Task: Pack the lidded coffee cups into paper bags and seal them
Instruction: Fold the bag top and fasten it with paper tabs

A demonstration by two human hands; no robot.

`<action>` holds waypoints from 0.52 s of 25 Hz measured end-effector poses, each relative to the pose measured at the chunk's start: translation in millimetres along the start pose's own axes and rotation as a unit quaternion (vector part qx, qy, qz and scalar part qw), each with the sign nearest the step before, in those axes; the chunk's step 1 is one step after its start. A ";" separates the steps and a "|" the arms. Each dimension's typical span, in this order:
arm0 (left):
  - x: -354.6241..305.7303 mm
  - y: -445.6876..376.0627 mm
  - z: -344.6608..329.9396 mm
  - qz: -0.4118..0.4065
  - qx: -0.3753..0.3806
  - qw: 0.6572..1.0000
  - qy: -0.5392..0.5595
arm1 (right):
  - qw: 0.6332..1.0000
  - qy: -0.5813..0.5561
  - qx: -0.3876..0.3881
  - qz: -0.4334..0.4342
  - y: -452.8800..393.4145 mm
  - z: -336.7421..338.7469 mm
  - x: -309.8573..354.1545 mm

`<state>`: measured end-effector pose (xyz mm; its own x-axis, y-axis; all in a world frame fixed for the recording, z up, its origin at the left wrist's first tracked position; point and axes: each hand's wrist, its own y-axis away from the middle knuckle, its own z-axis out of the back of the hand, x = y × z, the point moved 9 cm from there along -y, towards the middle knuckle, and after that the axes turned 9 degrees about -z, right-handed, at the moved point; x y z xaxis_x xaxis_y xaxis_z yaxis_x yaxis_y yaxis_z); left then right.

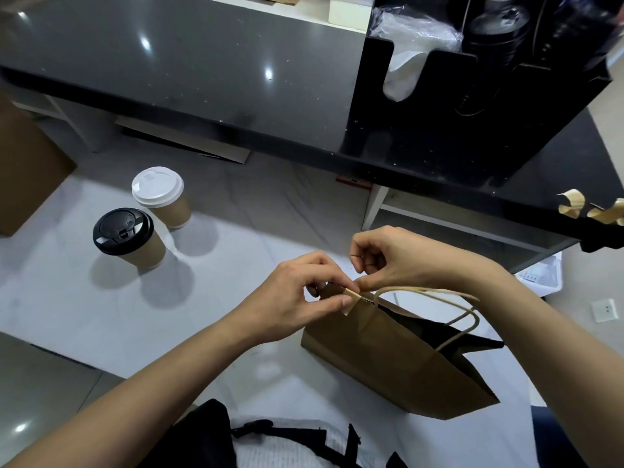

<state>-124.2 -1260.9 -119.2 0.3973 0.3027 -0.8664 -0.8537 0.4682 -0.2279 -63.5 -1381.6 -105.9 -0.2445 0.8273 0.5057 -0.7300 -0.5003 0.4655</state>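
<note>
A brown paper bag (398, 363) with twisted paper handles stands on the white table (101, 305), its mouth partly open toward the right. A short strip of tan tape (351, 300) lies folded over the bag's top left corner. My left hand (297, 298) pinches the bag's rim and the tape with thumb and fingers. My right hand (391, 258) pinches the same tape from the far side. Two kraft cups stand at the left: one with a black lid (123, 231), one with a white lid (157, 187). What the bag holds is hidden.
A dark counter (189, 69) runs across the back. On its right end a black organizer (472, 106) holds stacked black lids and napkins. Curled tape strips (591, 209) hang on the counter edge at the right. A cardboard box (27, 173) sits at the far left.
</note>
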 end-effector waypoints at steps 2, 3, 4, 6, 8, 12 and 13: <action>-4.0 -0.3 -0.3 -0.021 0.001 1.000 -0.007 | 1.000 -0.009 -0.003 -0.004 -0.3 -0.5 -3.7; -5.1 -0.2 -0.5 -0.027 0.000 1.000 -0.008 | 1.000 -0.014 -0.001 -0.005 -0.4 -1.6 -5.3; -5.6 0.1 -0.6 -0.030 -0.002 1.000 -0.008 | 1.000 -0.019 0.002 -0.006 -0.1 -3.5 -6.1; -5.6 -0.1 0.2 -0.031 -0.004 1.000 -0.005 | 1.000 -0.031 0.005 -0.004 1.0 -6.8 -6.9; -6.0 -0.5 1.4 -0.032 0.001 0.999 -0.008 | 0.999 -0.049 0.000 -0.003 6.2 -6.7 -9.5; -8.1 1.5 7.0 -0.039 0.003 0.999 -0.037 | 0.993 -0.113 -0.016 -0.006 24.7 -1.5 -21.1; -8.5 1.5 7.3 -0.040 0.009 0.998 -0.044 | 0.991 -0.135 -0.021 -0.011 30.4 -0.2 -25.6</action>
<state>-126.4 -1256.7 -108.9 0.4933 0.3352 -0.8026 -0.8121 0.5080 -0.2870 -79.6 -1417.9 -104.8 -0.0528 0.7359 0.6750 -0.7602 -0.4679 0.4507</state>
